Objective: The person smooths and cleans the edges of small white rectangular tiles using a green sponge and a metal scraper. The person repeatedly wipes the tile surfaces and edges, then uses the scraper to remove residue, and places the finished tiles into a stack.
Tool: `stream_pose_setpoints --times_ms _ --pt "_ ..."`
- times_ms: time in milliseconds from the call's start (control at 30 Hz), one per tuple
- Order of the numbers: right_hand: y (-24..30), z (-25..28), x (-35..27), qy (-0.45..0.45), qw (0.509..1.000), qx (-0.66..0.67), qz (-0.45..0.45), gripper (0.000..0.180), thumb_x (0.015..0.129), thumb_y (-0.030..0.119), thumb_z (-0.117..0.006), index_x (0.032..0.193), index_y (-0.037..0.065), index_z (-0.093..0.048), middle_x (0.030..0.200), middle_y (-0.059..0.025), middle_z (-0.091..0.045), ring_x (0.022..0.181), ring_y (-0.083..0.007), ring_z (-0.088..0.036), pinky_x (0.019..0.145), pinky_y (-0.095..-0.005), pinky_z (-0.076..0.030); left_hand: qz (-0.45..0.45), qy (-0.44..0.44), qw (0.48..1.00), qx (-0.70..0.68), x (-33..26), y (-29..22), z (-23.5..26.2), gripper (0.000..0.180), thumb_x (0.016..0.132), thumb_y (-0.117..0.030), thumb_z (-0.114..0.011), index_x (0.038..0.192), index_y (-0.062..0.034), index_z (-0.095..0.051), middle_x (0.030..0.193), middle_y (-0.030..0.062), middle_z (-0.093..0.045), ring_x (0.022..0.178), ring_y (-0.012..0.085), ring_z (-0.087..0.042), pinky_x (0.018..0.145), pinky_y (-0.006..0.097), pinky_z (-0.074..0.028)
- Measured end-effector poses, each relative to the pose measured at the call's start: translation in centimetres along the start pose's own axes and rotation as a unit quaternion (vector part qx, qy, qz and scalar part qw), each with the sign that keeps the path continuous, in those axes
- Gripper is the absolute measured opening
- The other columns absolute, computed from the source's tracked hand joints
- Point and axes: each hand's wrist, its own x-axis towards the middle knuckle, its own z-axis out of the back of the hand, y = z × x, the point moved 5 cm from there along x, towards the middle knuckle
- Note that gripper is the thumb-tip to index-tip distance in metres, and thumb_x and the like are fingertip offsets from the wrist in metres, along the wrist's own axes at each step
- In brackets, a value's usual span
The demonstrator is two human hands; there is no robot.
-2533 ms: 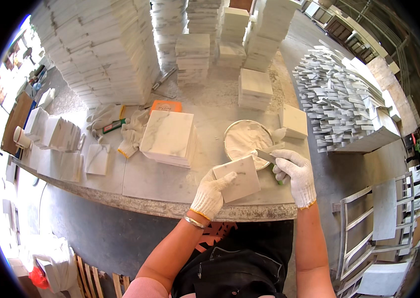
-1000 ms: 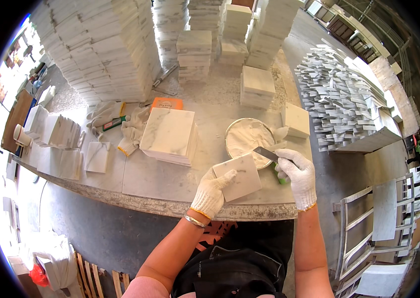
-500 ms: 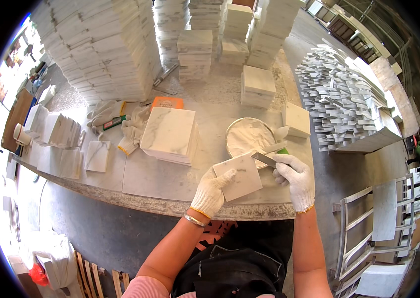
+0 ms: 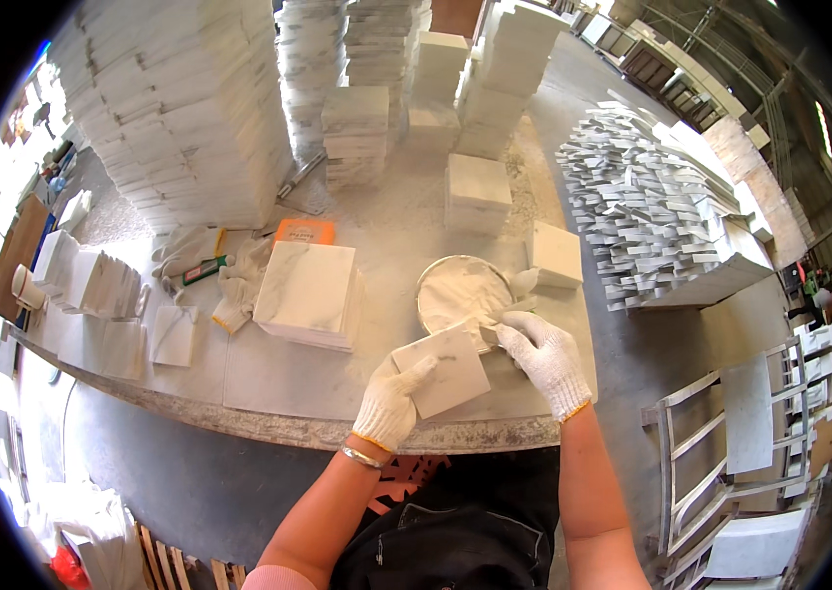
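Observation:
My left hand, in a white knit glove, grips a square white marble tile by its left side, thumb on top, near the table's front edge. In my gloved right hand is a flat metal scraper, mostly hidden by the fingers. Its blade is close to the tile's upper right edge; I cannot tell whether it touches. Just beyond the tile stands a round bowl of white powder or paste, with another flat tool lying at its right rim.
Stacked tiles stand left of the bowl, beside an orange packet, spare gloves and a green-handled tool. Tall tile stacks rise at the back. Right of the table are piled stone strips and a metal rack.
The view has shifted, so the scene sits further left and lower. My right hand has turned and come closer to the tile with the scraper. The left hand still holds the tile.

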Motion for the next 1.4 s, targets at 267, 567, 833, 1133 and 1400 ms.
stream_pose_setpoints --times_ms 267,567,833,1133,1400 --pt "-2.9 5.5 5.3 -0.111 0.993 0.032 -0.027 0.046 0.086 0.024 -0.072 0.123 -0.001 -0.065 0.117 -0.0159 -0.071 0.103 -0.0207 -0.068 0.092 -0.0326 -0.053 -0.003 0.005 1.000 -0.016 0.4 0.4 0.2 0.030 0.098 -0.001 -0.061 0.128 0.0030 -0.057 0.121 0.0125 -0.066 0.106 0.0218 -0.067 0.094 0.039 -0.058" --pt "-6.0 1.7 9.6 0.073 0.986 0.132 -0.075 0.047 0.078 0.020 -0.073 0.121 0.001 -0.068 0.111 -0.0121 -0.071 0.102 -0.0203 -0.067 0.090 -0.0321 -0.052 -0.004 -0.003 1.000 0.003 0.2 0.1 0.1 0.030 0.098 -0.002 -0.060 0.127 0.0045 -0.057 0.121 0.0126 -0.066 0.108 0.0211 -0.066 0.094 0.038 -0.057" --pt "-4.0 4.6 7.7 -0.065 0.989 0.129 0.006 0.037 0.084 0.026 -0.076 0.110 0.001 -0.068 0.099 -0.0069 -0.070 0.095 -0.0139 -0.066 0.085 -0.0296 -0.053 -0.007 0.016 1.000 -0.001 0.3 0.4 0.5 0.033 0.098 -0.004 -0.061 0.130 0.0053 -0.056 0.122 0.0120 -0.066 0.110 0.0206 -0.066 0.096 0.037 -0.056" --pt "1.6 4.1 0.7 0.099 0.980 0.168 0.044 0.036 0.088 0.017 -0.075 0.120 0.002 -0.069 0.102 -0.0042 -0.071 0.095 -0.0122 -0.065 0.086 -0.0287 -0.052 -0.004 0.021 1.000 -0.012 -0.4 -0.3 -0.5 0.034 0.097 -0.003 -0.063 0.129 0.0049 -0.057 0.124 0.0121 -0.066 0.112 0.0222 -0.066 0.098 0.039 -0.056" --pt "1.4 2.8 0.7 0.148 0.982 0.091 0.080 0.036 0.087 0.012 -0.073 0.120 -0.004 -0.069 0.114 -0.0077 -0.073 0.104 -0.0131 -0.065 0.094 -0.0291 -0.051 -0.008 0.022 1.000 -0.009 -0.4 -0.4 -0.6 0.033 0.097 -0.003 -0.064 0.128 0.0050 -0.057 0.122 0.0128 -0.067 0.110 0.0218 -0.067 0.096 0.038 -0.057"
